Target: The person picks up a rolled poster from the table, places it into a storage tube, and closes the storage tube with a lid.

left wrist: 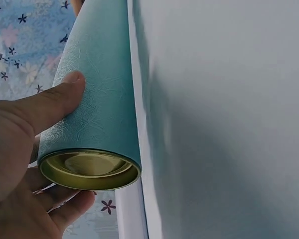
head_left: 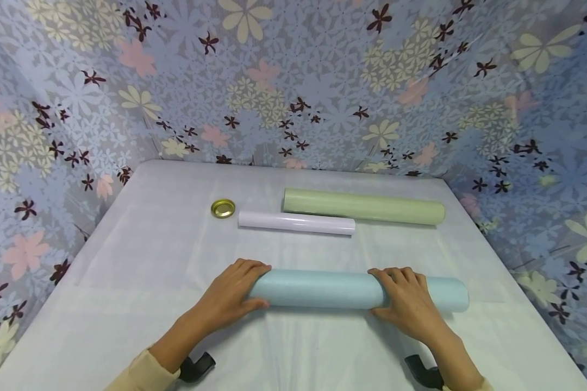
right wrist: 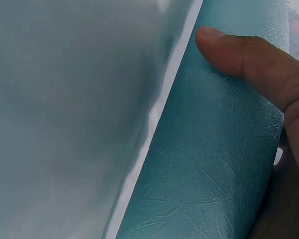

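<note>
A light blue cardboard tube (head_left: pixel 318 289) lies crosswise near the front of the white table. My left hand (head_left: pixel 235 293) grips its left end, thumb on the near side and fingers over the far side. In the left wrist view that end shows a gold metal cap (left wrist: pixel 89 169) recessed in the rim. Farther right, my right hand (head_left: pixel 406 298) holds the tube around its body, and the right end sticks out past the hand. The right wrist view shows the thumb (right wrist: pixel 244 55) pressed on the tube's textured surface.
Behind the blue tube lie a thin white roll (head_left: pixel 295 222) and a longer green tube (head_left: pixel 362 206). A round gold lid (head_left: pixel 223 208) rests left of the white roll. Flowered cloth (head_left: pixel 274 81) hangs around the back and sides of the table (head_left: pixel 142 244).
</note>
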### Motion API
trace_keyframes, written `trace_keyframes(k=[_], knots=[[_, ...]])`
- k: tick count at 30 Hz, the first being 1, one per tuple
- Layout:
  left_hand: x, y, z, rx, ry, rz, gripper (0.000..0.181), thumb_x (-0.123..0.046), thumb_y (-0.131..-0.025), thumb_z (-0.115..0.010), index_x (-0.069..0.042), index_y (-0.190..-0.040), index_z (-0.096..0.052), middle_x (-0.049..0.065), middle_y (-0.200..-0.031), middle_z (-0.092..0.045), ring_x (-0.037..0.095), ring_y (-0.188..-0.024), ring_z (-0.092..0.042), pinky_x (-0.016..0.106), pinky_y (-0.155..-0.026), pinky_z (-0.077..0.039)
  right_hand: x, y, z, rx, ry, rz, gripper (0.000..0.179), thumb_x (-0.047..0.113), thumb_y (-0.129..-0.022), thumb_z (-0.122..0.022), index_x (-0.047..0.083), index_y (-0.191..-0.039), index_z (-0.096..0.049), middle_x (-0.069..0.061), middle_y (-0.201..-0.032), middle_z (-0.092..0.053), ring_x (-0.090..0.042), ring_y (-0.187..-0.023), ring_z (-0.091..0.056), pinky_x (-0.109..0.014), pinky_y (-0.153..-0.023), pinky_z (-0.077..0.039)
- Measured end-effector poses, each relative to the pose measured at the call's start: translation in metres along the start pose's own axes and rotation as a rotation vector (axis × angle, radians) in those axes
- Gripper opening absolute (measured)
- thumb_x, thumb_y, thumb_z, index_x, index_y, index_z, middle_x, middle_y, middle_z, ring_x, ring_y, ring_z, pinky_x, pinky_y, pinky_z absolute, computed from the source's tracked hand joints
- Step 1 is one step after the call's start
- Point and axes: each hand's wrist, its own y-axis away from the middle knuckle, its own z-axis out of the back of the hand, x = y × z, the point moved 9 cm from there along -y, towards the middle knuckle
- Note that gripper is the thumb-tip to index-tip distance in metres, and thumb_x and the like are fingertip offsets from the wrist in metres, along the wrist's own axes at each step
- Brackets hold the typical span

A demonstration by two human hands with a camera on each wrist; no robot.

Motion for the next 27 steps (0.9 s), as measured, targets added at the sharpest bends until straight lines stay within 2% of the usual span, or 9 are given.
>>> trace_keyframes(k=[11,17,27], knots=[[-0.002,0.008,-0.008,0.031,0.040,0.007,0.069,-0.043,-0.071,-0.079,-0.014,-0.128,-0.055,0.000,-0.123,-0.058,0.018,-0.112,-0.054,0.037,-0.092,-0.048,0.003,0.009,-0.004,0.027,0.018,-0.013,0.078,0.035,-0.055,-0.089,0.018,-0.124,-0.057,-0.009,-0.109,-0.063,-0.031,-0.102,-0.052,-0.051,-0.085,-0.036],[-0.003,0.008,-0.011,0.031,0.035,0.003,0.069,-0.043,-0.070,-0.079,-0.015,-0.128,-0.055,-0.001,-0.123,-0.058,0.017,-0.111,-0.054,0.037,-0.092,-0.048,0.003,0.012,-0.005,0.018,0.018,-0.005,0.079,0.036,-0.054,-0.089,0.018,-0.124,-0.057,-0.008,-0.108,-0.063,-0.031,-0.101,-0.052,-0.050,-0.084,-0.036],[-0.004,0.009,-0.012,0.030,0.010,-0.001,0.071,-0.043,-0.070,-0.080,-0.015,-0.129,-0.053,0.001,-0.124,-0.057,0.019,-0.113,-0.053,0.038,-0.092,-0.047,0.001,0.012,-0.007,0.065,0.011,-0.021,0.084,0.039,-0.057,-0.088,0.017,-0.129,-0.053,-0.007,-0.112,-0.061,-0.031,-0.105,-0.050,-0.052,-0.090,-0.035]])
